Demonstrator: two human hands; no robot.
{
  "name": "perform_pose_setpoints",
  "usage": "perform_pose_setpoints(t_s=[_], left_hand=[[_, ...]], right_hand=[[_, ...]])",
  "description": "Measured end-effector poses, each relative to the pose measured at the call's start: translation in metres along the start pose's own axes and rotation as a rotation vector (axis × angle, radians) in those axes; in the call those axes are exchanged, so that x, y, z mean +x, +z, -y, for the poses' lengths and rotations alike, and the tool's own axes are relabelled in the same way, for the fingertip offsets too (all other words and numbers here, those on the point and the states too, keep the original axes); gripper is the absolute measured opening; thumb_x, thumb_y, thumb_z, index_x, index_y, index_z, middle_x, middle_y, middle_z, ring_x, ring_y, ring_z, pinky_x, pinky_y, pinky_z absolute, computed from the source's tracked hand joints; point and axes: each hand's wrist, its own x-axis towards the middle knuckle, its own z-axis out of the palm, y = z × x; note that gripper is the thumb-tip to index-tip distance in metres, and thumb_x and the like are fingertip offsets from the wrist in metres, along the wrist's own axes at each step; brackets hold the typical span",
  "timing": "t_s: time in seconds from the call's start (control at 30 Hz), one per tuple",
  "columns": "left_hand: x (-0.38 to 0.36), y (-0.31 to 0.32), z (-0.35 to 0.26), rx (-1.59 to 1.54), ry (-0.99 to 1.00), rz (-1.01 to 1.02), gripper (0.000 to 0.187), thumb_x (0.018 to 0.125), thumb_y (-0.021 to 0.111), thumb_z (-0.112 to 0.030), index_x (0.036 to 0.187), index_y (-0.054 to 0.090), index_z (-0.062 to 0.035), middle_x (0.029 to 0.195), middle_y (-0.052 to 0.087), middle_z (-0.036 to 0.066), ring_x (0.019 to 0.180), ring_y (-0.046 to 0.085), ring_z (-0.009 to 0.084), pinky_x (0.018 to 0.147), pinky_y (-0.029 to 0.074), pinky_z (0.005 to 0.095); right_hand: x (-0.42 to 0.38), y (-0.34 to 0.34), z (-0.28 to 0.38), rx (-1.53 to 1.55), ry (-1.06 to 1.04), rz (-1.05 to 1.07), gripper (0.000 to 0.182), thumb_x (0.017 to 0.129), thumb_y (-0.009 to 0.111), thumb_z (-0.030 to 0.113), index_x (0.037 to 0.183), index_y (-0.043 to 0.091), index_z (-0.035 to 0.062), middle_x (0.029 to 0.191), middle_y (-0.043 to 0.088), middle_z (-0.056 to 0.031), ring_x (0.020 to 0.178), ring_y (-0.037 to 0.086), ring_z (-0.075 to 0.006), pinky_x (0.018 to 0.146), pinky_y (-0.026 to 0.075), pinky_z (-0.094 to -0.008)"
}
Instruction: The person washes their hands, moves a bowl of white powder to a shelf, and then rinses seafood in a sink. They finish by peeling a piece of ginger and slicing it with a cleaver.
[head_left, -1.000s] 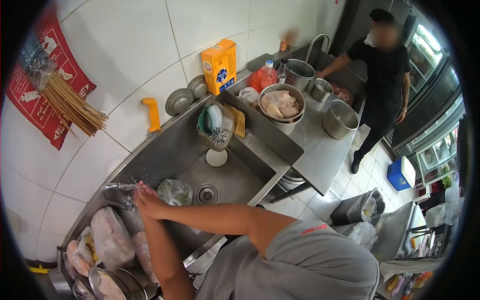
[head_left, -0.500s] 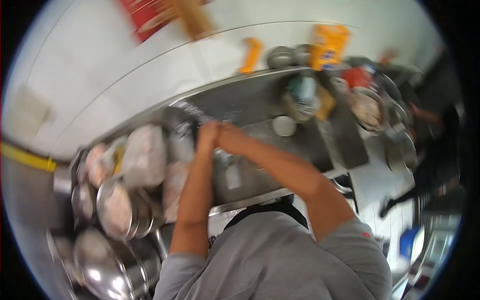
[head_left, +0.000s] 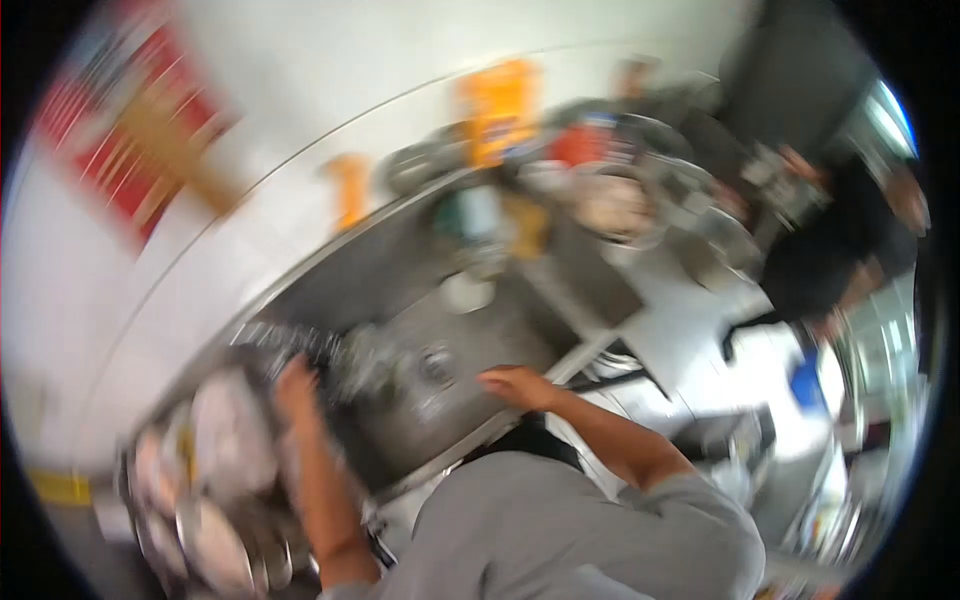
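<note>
- Half a second ago both hands were pressed together over the sink; now they are apart.
- The left hand has moved to the sink's left end, beside the bags of pale food, near where the tap stood a second ago. The tap itself is lost in blur.
- The right hand now hovers over the sink's front rim, palm down, fingers loosely spread, gripping nothing.
- Whether the left hand is open or closed cannot be told; its fingers are smeared by motion.
- The whole view is blurred, more tilted than before, and cut off at the round edges.
- The sink runs lengthwise from lower left to upper right along the wall.
- The orange box and a bowl of pale meat stand further along the counter, where another person in black works.
</note>
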Motion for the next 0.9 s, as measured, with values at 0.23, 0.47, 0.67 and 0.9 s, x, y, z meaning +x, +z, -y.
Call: perform_pose_setpoints(t_s=[0.23, 0.47, 0.67, 0.9], left_hand=[[0.156, -0.056, 0.122, 0.45, 0.376, 0.097, 0.031, 0.088, 0.042, -0.02, 0.11, 0.053, -0.0014, 0.092, 0.059, 0.013, 0.08, 0.056, 0.0261, 0.069, 0.045, 0.0415], [0.073, -0.023, -0.03, 1.197, 0.267, 0.079, 0.041, 0.089, 0.046, -0.034, 0.113, 0.057, -0.0018, 0.119, 0.054, 0.022, 0.107, 0.054, 0.0313, 0.088, 0.044, 0.0383], [0.08, -0.024, -0.007, 1.04, 0.265, 0.051, 0.032, 0.09, 0.047, -0.022, 0.106, 0.058, 0.0042, 0.105, 0.06, 0.02, 0.093, 0.058, 0.0333, 0.081, 0.046, 0.0387], [-0.085, 0.078, -0.078, 0.756, 0.379, 0.303, 0.016, 0.076, 0.051, -0.014, 0.083, 0.052, 0.0002, 0.082, 0.053, 0.012, 0.078, 0.052, 0.0254, 0.067, 0.048, 0.0363]], right_hand=[[-0.072, -0.075, 0.012, -0.048, 0.218, -0.292, 0.026, 0.089, 0.046, 0.023, 0.109, 0.059, 0.0138, 0.102, 0.062, -0.0142, 0.093, 0.058, -0.0338, 0.082, 0.046, -0.0405], [-0.25, -0.052, -0.052, -0.036, 0.647, -0.553, 0.029, 0.089, 0.047, 0.028, 0.106, 0.06, 0.0091, 0.102, 0.063, -0.0131, 0.093, 0.059, -0.0324, 0.081, 0.046, -0.0404], [-0.49, 0.065, -0.212, -0.421, 1.22, 0.079, 0.026, 0.087, 0.046, 0.025, 0.086, 0.065, 0.0076, 0.09, 0.065, -0.0111, 0.088, 0.061, -0.0304, 0.071, 0.051, -0.0403], [-0.65, 0.087, -0.287, -0.788, 0.889, 0.122, 0.029, 0.085, 0.053, 0.027, 0.098, 0.065, 0.0045, 0.095, 0.066, -0.0127, 0.092, 0.062, -0.028, 0.08, 0.048, -0.0408]])
